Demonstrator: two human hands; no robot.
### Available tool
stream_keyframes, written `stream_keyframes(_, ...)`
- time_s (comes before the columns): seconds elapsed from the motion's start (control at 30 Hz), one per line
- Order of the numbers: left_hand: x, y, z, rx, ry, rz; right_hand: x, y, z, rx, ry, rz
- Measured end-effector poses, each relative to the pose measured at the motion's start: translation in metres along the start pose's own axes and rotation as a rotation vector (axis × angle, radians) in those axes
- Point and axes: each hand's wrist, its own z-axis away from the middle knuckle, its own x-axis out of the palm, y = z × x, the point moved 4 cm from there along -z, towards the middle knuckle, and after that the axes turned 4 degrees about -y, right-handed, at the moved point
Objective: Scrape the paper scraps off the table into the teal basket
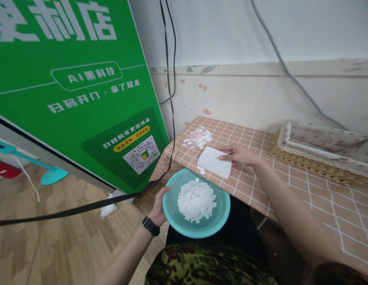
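My left hand (pixel 160 206) grips the left rim of a turquoise plastic basket (pixel 222 215), held below the table's front edge. White paper scraps (pixel 196 200) are heaped in the middle of it. Over the tabletop, my right hand (pixel 235 154) pinches a white sheet of paper (pixel 214 162) by its right side, thumb on top. The sheet lies near the table edge, close above the basket. A few scraps (pixel 201 170) show at its lower left corner. Behind it, another small pile of paper scraps (pixel 198 137) rests on the checked tablecloth.
The table has a brown checked tablecloth (pixel 314 202). A cloth-lined wicker basket (pixel 320 166) stands at the right. A green cabinet (pixel 91 99) with white lettering is on the left. A black strap (pixel 112 201) crosses in front of it. A grey cable (pixel 286 67) hangs along the wall.
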Motion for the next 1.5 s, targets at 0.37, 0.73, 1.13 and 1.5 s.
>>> stream_keyframes(0.37,-0.001,0.001,-0.001,0.002,-0.018,-0.003,-0.053,0.013,0.009,-0.007,0.611,0.021)
stream_keyframes(0.73,-0.004,0.002,-0.004,0.012,-0.008,-0.017,-0.023,0.016,-0.011,-0.075,0.456,0.195)
stream_keyframes(1.13,-0.003,0.004,-0.007,-0.009,-0.034,0.012,0.014,-0.005,-0.008,-0.101,0.024,0.062)
stream_keyframes(1.5,-0.006,0.007,-0.006,-0.011,-0.03,0.001,-0.02,0.022,-0.013,0.004,0.599,-0.053)
